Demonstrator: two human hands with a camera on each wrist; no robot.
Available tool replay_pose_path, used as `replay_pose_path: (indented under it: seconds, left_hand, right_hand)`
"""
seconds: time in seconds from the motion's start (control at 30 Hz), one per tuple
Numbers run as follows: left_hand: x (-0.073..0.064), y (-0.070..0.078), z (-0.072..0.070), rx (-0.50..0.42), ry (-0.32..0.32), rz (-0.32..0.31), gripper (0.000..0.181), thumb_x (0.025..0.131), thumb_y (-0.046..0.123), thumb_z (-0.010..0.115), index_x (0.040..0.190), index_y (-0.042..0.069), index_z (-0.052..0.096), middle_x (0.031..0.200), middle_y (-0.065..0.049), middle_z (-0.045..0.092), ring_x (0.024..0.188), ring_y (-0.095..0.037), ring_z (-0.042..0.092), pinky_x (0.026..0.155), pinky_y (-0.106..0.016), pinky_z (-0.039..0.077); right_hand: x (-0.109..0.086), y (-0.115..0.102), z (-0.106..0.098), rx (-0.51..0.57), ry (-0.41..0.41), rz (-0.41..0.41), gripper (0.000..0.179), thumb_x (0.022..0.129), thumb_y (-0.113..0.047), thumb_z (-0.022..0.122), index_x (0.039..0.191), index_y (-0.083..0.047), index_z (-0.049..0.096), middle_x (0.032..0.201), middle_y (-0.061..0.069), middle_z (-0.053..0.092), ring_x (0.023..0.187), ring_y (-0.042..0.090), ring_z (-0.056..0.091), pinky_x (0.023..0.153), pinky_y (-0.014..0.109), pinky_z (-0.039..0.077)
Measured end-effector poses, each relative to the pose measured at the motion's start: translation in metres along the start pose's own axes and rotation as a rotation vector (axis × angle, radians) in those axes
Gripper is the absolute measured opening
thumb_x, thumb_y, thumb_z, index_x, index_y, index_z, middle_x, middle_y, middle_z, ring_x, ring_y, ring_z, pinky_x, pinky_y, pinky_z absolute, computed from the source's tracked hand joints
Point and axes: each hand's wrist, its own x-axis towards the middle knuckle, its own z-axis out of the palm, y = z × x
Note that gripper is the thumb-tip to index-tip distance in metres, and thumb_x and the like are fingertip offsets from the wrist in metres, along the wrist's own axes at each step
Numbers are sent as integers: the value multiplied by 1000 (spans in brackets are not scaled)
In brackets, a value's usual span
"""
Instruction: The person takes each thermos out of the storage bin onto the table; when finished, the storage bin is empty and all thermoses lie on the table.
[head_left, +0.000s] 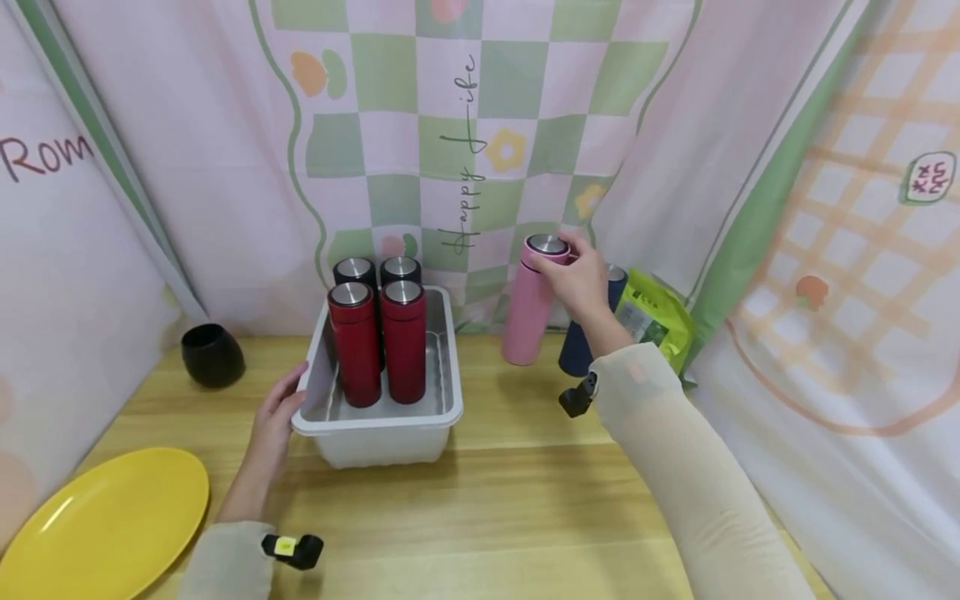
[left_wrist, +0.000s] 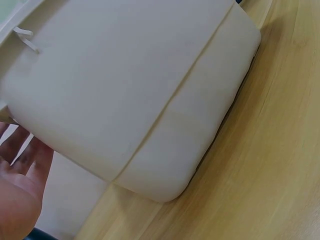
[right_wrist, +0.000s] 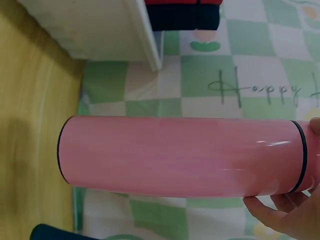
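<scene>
a: where's the pink bottle (head_left: pixel 525 321)?
b: upright in the right hand (head_left: pixel 581 279), which grips it round the top, fingers and thumb about the lid end. i can't tell whether its base touches the wooden table (head_left: pixel 480 517).
a: and the left hand (head_left: pixel 273 421)?
b: well apart from the bottle, over at the white tub (head_left: pixel 386 446). its fingers are fairly straight and rest against the left rim.
a: so the tub sits between the two hands?
b: yes, with the pink bottle to the right of it, a gap of bare table between them.
a: what's in the tub?
b: two red bottles (head_left: pixel 356 354) side by side, and two black bottles (head_left: pixel 401 267) behind them, mostly hidden. all four stand upright and rise above the rim.
a: anything in the way?
b: the tub's right wall stands between the pink bottle and those four. a dark blue bottle (head_left: pixel 576 354) is just right of the pink one, partly covered by the right hand, with a green packet (head_left: pixel 663 312) beside it.
a: and on the far left?
b: a black cup (head_left: pixel 213 358) near the back, and a yellow plate (head_left: pixel 112 525) closer to the person.
</scene>
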Motion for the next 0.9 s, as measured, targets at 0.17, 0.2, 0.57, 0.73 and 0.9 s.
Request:
replay_pose_path:
  seconds: [0.17,0.2,0.57,0.73,0.9]
  left_hand:
    - [0,0,0,3,-1,-8,48,103,11,44,149,3,33,156,-19,25,133,-22,32,97,-21,37]
    - [0,0,0,7,-2,-12,49,103,11,43,150,2,33,156,-18,25,133,-22,32,97,-21,37]
    - [3,4,-1,22,10,-32,49,103,10,42,150,1,30,157,-14,26,136,-25,30,98,-23,37]
    - [3,2,0,13,15,-23,49,102,10,42,149,0,31,156,-16,26,134,-24,31,94,-20,38]
    - [1,1,0,18,17,-26,49,102,10,43,149,0,31,157,-15,26,135,-25,30,97,-22,37]
  right_hand:
    - [5,22,3,-56,24,-6,71,84,-34,75,143,-6,47,133,17,55,120,29,51,97,40,43]
    - [6,26,5,-64,25,-2,72,85,-34,75,144,-6,47,134,17,54,120,30,51,97,40,43]
    - [12,58,17,-110,42,51,68,88,-30,71,146,-7,44,139,19,51,125,31,47,102,41,39]
    - [16,68,21,-131,54,64,69,87,-32,73,145,-7,45,139,19,51,126,32,46,103,40,38]
    - [16,78,24,-132,67,70,69,87,-31,73,145,-6,45,138,20,51,126,33,46,103,41,37]
